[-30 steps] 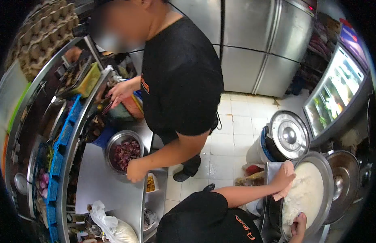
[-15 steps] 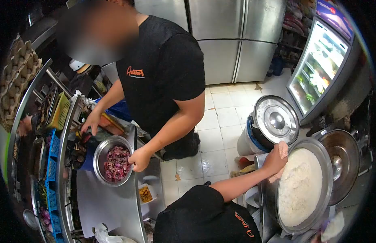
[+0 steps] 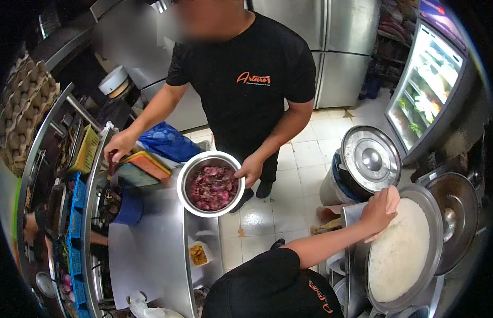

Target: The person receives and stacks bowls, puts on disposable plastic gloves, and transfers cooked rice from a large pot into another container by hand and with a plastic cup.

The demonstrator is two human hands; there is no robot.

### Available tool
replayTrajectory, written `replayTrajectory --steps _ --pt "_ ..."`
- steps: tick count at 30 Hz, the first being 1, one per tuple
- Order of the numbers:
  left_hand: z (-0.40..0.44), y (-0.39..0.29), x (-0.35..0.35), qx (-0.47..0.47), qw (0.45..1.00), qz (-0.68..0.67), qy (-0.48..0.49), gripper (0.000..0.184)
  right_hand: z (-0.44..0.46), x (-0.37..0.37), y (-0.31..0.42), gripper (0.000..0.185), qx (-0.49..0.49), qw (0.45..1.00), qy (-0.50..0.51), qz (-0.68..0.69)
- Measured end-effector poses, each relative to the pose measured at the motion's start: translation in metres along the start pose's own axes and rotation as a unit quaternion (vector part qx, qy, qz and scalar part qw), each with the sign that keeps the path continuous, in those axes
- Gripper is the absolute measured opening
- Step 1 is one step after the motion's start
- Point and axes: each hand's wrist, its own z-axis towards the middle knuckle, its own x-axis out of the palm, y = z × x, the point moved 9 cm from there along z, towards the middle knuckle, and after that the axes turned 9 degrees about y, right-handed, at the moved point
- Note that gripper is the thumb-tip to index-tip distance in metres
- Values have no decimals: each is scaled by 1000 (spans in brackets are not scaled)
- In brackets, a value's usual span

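Observation:
My left hand (image 3: 379, 214) is closed around a pale pink piece of raw meat (image 3: 393, 203) at the near rim of a wide metal basin (image 3: 436, 238). White flour (image 3: 400, 254) fills the basin. My right hand is out of view. Across from me a co-worker in a black shirt (image 3: 251, 79) grips a steel bowl (image 3: 184, 193) by its rim. Chopped red and purple pieces (image 3: 213, 188), probably red onion, lie in it. The co-worker's other hand (image 3: 121, 146) holds a dark reddish handle (image 3: 112, 165) above a blue container (image 3: 131, 208).
A lidded bin (image 3: 371, 159) stands behind the basin, with a large wok-like pan (image 3: 453, 212) to its right. A steel table (image 3: 145, 254) is at left, beside blue baskets (image 3: 75, 233) and egg trays (image 3: 23, 111). A lit glass-door fridge (image 3: 426, 90) stands at the back right.
The co-worker has straightened, moved right with the bowl, and taken hold of a dark reddish handle. My left hand still holds the meat. A blurred whitish piece at bottom right has left view.

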Motion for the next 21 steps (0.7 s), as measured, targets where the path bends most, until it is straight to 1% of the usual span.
replayTrajectory --steps 1,2,3,4,5,6,7,9,11,12,15,16,18,21 --pt "1 -4 8 0 999 36 10 65 7 -7 10 44 -37 999 -16 19" --pt "2 0 12 -2 999 33 0 64 16 -6 23 44 -79 996 -20 43" --pt "6 6 17 -10 999 32 8 63 31 4 42 45 -135 987 -9 87" --pt "9 13 21 -20 999 30 16 62 50 25 66 45 -190 969 21 159" --pt "9 18 24 -31 999 28 23 61 65 46 106 46 -211 956 50 198" --pt "8 19 25 -41 999 17 27 59 82 74 142 47 -117 950 63 283" --pt "7 21 25 -50 998 7 30 58 84 72 197 40 -197 973 -2 124" --pt "9 22 24 -56 998 -12 21 55 105 101 262 29 -122 970 144 151" --pt "6 26 25 -52 998 -26 1 52 139 168 274 26 -221 960 14 173" --pt "6 23 23 -62 998 -13 15 49 133 168 300 24 -266 947 -53 173" --pt "5 24 24 -50 998 -26 0 46 144 192 323 19 -191 956 105 195" --pt "5 23 23 -50 998 -23 -17 44 144 206 321 17 -170 948 148 224" --pt "4 22 21 -50 998 -31 -17 44 142 234 323 16 -126 924 227 280" --pt "3 21 19 -51 998 -33 -18 46 115 229 345 16 -199 906 225 297"
